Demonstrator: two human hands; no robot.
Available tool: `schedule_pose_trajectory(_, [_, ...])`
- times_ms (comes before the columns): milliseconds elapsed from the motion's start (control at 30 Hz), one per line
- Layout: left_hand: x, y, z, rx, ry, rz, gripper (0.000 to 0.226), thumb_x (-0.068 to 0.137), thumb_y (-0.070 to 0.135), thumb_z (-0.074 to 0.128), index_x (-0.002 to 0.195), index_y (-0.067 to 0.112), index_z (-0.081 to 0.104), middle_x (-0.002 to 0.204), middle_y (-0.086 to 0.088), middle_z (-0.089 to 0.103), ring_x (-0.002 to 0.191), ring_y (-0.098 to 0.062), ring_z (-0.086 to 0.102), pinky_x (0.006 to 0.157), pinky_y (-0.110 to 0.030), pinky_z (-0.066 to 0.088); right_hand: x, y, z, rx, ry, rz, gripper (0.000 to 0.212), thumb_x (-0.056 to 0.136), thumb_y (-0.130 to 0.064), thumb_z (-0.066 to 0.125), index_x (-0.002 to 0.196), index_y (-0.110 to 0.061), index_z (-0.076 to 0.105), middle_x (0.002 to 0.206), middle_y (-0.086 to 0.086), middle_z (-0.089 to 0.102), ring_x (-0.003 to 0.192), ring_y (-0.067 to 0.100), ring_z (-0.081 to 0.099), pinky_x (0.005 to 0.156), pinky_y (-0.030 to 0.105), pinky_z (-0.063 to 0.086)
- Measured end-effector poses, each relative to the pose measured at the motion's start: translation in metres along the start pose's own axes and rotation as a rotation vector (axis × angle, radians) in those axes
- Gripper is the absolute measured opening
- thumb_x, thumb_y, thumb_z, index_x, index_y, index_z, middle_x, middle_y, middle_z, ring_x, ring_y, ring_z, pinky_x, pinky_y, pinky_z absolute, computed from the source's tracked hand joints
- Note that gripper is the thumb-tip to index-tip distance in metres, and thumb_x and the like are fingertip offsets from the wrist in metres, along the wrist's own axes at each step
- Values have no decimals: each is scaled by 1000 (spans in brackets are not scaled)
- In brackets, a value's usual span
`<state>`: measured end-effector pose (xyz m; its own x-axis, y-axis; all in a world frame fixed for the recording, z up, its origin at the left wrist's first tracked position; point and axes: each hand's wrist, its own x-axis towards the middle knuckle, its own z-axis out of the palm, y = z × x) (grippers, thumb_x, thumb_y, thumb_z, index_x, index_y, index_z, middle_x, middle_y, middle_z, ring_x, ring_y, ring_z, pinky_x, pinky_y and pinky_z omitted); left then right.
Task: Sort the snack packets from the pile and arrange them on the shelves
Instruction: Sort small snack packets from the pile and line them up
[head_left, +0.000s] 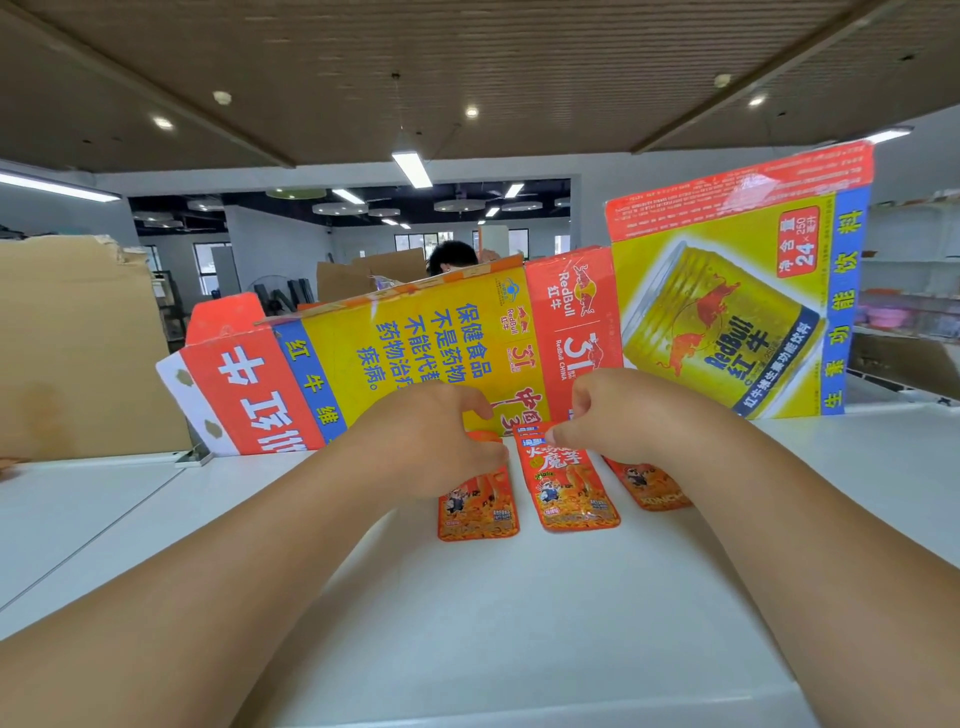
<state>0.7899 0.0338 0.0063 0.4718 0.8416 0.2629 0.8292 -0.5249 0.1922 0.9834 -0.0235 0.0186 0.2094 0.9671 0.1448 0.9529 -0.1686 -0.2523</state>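
Three orange-red snack packets lie side by side on the white surface (467, 623), in front of a flattened yellow and red drink carton (426, 338). My left hand (431, 441) has its fingers curled over the top of the left packet (478, 514). The middle packet (569, 488) stands slightly raised, and my right hand (618, 415) pinches its top edge. Most of the right packet (652, 486) is hidden under my right wrist.
A second printed carton panel (737, 301) leans upright at the back right. Brown cardboard (78, 353) stands at the left. A person's head (452, 257) shows behind the carton. Shelving (914, 291) is at the far right.
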Motion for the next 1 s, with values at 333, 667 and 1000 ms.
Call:
schedule_pose_trajectory(333, [-2, -4, -1, -37, -70, 29, 44, 89, 60, 60, 131, 47, 58, 131, 10, 59, 109, -15, 58, 94, -35, 53, -7, -8, 7, -90, -178, -31, 44, 82, -60, 71, 109, -28, 58, 104, -4, 60, 90, 18, 62, 78, 34, 54])
schedule_pose_trajectory(667, [-3, -4, 0, -27, -80, 13, 46, 90, 62, 60, 133, 46, 57, 130, 11, 60, 107, -13, 56, 90, -30, 52, -13, -15, 9, -147, -185, -42, 54, 83, -62, 70, 120, -28, 53, 110, -4, 55, 96, 19, 57, 73, 30, 47])
schedule_pose_trajectory(1000, [-2, -4, 0, -16, -79, 22, 45, 89, 62, 61, 131, 47, 57, 128, 11, 61, 109, -14, 58, 91, -31, 53, -11, -11, 6, -132, -199, -41, 55, 82, -65, 70, 120, -30, 52, 114, -4, 55, 102, 20, 59, 88, 37, 53])
